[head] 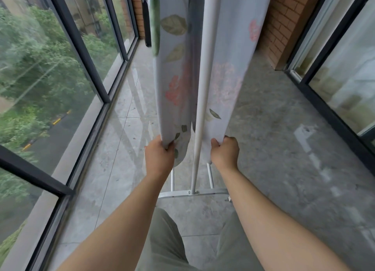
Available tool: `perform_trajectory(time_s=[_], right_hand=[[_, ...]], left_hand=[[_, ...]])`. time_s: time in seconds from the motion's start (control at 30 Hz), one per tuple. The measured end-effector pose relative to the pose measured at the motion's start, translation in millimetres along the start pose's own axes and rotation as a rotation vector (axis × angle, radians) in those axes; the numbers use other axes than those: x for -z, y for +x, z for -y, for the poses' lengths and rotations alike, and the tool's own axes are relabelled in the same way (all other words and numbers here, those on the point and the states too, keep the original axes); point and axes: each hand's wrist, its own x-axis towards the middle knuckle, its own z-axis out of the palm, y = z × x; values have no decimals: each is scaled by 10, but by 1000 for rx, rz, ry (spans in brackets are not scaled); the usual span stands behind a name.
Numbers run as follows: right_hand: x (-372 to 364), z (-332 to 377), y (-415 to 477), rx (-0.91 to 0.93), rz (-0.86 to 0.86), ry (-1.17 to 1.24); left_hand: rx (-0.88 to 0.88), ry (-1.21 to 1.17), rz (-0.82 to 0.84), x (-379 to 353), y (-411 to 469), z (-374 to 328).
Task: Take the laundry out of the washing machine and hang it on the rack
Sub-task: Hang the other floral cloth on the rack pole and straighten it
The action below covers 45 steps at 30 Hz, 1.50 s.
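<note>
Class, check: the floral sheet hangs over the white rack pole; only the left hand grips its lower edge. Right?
No. The head view shows the left hand and right hand both gripping the lower edge of the floral sheet over the white rack pole.

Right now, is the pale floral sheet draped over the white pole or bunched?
Draped: pale floral sheet hangs down both sides of white metal pole.

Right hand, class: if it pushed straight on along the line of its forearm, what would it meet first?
The floral sheet that the right hand grips: its hanging fold lies directly ahead of the knuckles. The white pole stands just to the left, probably off the line, though depth is unclear.
</note>
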Motion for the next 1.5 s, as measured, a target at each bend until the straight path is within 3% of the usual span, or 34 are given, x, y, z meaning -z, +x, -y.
perform_trajectory(time_s=[0.1,0.23,0.47,0.6,0.7,0.93,1.2,1.5], right_hand=[[-59,-143,-76,-39,30,32],[-132,-318,-204,-68,31,53],[-192,-669,-291,-121,-67,41],[-194,-896,-321,-283,-4,75],[-202,-1042,-290,-294,10,-1],[-366,-1048,-31,-387,58,129],[-513,-1112,227,-213,101,-27],[-617,-1341,-280,146,160,-482]], left_hand=[[61,67,57,-104,-95,153],[150,-17,114,-230,-258,335],[265,3,246,-350,-517,578],[323,28,270,-412,-584,667],[339,52,278,-463,-589,730],[367,100,262,-581,-514,818],[429,42,216,-734,-581,971],[376,-48,228,-761,-585,938]])
